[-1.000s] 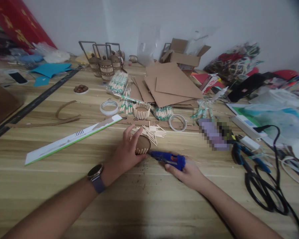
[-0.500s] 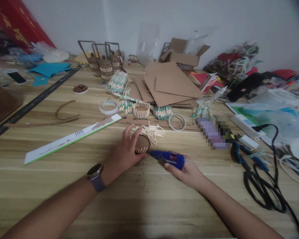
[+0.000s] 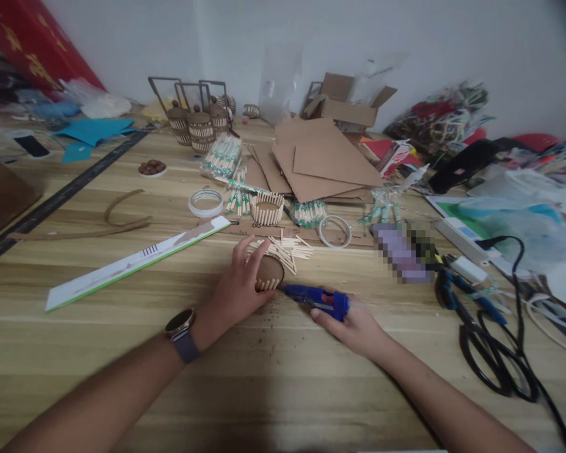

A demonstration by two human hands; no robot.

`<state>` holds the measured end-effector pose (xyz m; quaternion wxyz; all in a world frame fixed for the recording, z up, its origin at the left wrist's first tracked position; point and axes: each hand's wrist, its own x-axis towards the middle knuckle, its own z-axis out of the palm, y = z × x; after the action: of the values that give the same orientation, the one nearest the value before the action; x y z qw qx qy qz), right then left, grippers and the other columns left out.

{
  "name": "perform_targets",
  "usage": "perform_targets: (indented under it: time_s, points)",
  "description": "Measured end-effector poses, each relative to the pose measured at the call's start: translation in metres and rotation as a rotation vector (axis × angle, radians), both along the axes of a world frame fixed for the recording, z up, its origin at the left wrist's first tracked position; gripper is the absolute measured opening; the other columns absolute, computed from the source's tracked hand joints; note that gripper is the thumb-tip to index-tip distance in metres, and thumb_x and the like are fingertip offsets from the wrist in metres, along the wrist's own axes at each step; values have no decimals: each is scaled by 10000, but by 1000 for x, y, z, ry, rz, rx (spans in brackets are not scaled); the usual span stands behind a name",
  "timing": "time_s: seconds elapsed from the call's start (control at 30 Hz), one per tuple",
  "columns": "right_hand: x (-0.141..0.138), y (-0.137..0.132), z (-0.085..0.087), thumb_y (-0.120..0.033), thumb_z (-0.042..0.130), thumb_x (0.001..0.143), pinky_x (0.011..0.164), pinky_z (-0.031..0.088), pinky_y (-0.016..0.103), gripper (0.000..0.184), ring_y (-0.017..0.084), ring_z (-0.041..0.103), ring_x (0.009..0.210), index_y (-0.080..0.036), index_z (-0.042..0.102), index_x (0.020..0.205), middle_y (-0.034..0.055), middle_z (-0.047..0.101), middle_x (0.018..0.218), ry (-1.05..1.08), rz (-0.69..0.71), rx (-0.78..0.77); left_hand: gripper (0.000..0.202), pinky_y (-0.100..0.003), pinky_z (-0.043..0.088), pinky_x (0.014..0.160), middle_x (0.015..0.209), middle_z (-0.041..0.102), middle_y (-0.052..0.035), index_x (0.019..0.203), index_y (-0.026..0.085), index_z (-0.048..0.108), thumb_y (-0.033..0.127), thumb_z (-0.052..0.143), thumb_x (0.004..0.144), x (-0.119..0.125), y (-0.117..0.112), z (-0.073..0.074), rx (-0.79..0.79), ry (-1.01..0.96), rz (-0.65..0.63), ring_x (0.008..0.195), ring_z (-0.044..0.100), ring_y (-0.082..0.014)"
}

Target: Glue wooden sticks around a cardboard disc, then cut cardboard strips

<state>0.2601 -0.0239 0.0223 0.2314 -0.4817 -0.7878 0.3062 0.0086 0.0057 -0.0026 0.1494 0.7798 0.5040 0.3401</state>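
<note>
On the surface (image 3: 283, 409), well in from its far edge, the disc (image 3: 270, 269) carries a short row of sticks (image 3: 267, 285) along its near rim. The left hand (image 3: 231, 283) curves thumb and fingers around its left side, gripping it. The right hand (image 3: 358, 327) has its fingers wrapped around the glue gun (image 3: 314, 299), nozzle just beside the rim. Gluing seems in hand; the next move likely calls for a steady disc.

On the surface (image 3: 245, 396), the base (image 3: 270, 272) is placed between the left hand (image 3: 238, 286) and the glue gun (image 3: 317, 299); behind it, loose sticks (image 3: 290, 253) are scattered, and farther back the stick ring (image 3: 268, 216) is set.
</note>
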Motion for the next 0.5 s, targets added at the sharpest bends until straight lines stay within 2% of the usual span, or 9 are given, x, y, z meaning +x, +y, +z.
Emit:
perform_targets:
  time_s: [0.5]
  points:
    - [-2, -1, 0, -433, 559, 886, 749, 561, 324, 301, 231, 705, 820, -206, 735, 976, 76, 769, 932, 31, -8, -6, 991, -588, 470, 1067, 1492, 275, -179, 1474, 275, 278, 181, 864, 680, 1, -1, 2, -12, 8, -5, 1413, 348, -402]
